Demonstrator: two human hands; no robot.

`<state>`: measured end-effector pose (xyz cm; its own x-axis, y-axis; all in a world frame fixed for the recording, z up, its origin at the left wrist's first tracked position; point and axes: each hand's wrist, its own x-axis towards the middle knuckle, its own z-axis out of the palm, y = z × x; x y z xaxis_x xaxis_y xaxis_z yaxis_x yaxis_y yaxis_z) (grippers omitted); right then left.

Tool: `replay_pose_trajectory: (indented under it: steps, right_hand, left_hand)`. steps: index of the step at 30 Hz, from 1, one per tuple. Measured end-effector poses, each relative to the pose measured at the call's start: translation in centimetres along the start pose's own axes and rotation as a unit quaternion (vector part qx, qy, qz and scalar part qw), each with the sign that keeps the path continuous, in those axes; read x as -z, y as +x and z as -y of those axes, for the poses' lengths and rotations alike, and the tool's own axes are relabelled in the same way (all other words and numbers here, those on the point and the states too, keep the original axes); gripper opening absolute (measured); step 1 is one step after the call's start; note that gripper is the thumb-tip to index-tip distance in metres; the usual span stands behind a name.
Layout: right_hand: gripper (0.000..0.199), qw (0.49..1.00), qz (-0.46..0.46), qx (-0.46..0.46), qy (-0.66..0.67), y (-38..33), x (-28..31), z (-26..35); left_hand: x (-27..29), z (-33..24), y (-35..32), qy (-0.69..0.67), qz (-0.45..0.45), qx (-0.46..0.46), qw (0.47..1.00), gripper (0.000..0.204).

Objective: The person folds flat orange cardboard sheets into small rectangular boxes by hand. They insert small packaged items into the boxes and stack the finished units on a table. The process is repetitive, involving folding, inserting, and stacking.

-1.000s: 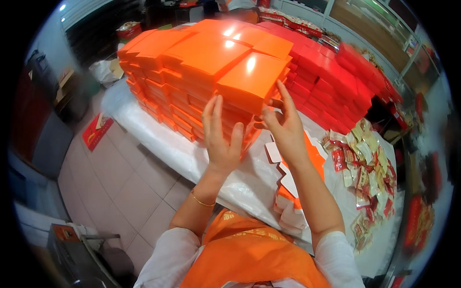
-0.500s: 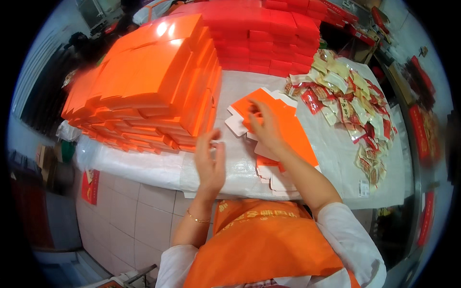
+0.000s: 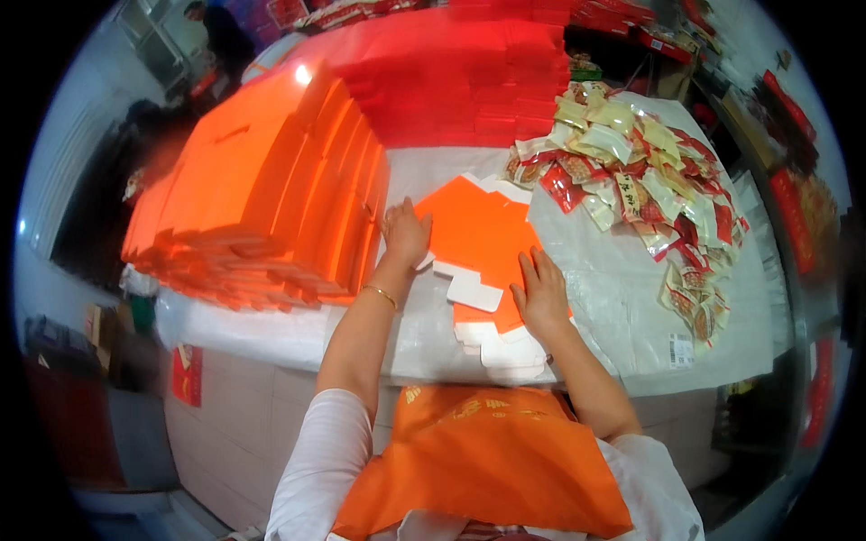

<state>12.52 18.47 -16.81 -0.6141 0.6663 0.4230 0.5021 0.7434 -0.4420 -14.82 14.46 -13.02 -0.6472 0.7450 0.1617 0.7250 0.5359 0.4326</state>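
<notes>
Flat orange carton blanks with white flaps (image 3: 478, 225) lie in a loose pile on the covered table, between my two hands. My left hand (image 3: 406, 234) rests at the pile's left edge, fingers somewhat apart and touching the cardboard. At the right edge, my right hand (image 3: 543, 293) lies with fingers stretched out and thumb spread, against the orange card. Neither hand visibly lifts a blank. White tabs (image 3: 474, 293) stick out from the near side of the pile, several overlapping toward the table's front edge.
A tall stack of orange boxes (image 3: 244, 180) stands to the left. Red boxes (image 3: 469, 81) are piled along the back. Small sealed food packets (image 3: 631, 171) heap up on the right. A person (image 3: 225, 38) is at the far left. Shelving (image 3: 767, 171) runs along the right side.
My left hand has moved forward onto the pile's left edge. My right hand has come back from over the pile to its right edge. The view has shifted slightly.
</notes>
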Motion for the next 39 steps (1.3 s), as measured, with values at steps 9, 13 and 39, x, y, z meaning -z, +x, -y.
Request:
replay_pose_trajectory:
  steps: [9,13,39]
  right_hand:
    - [0.060,0.998,-0.027,-0.013,0.059,-0.3,-0.9,0.2]
    - [0.053,0.990,-0.009,-0.057,0.127,0.0,0.0,-0.3]
    - [0.017,0.972,-0.032,-0.073,0.219,7.1,10.4,-2.9]
  left_hand:
    - [-4.9,2.9,3.9,-0.258,0.121,0.015,0.958,0.026]
    - [-0.6,-2.5,2.3,-0.336,0.131,0.004,0.933,0.014]
    - [3.8,-8.6,-7.9,-0.266,0.058,-0.149,0.951,0.020]
